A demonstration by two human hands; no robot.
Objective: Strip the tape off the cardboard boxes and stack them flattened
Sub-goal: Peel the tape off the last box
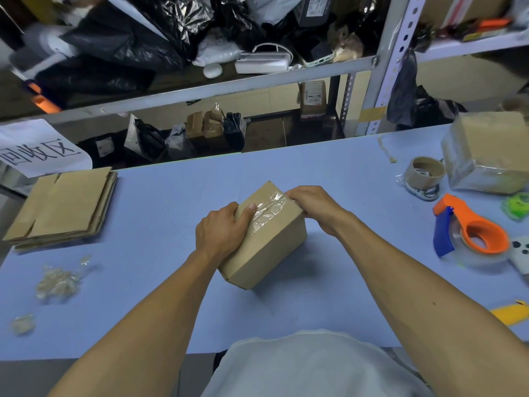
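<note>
The step in hand seems to be the stripping of the tape (269, 210) from the box (264, 239), which stands at the centre of the table (160, 202), tilted on one edge. The left hand (221, 232) grips the box at its 9 o'clock side, thumb on the top face beside the tape. The right hand (312, 206) has its fingers curled at the far end of the tape, at 1 o'clock of the box; it seems to pinch the tape end, but the fingertips are hidden. Next, I think, a steady pull along the seam is needed, while the left hand keeps the box firm. The flat stack (63, 207) waits at 9 o'clock.
</note>
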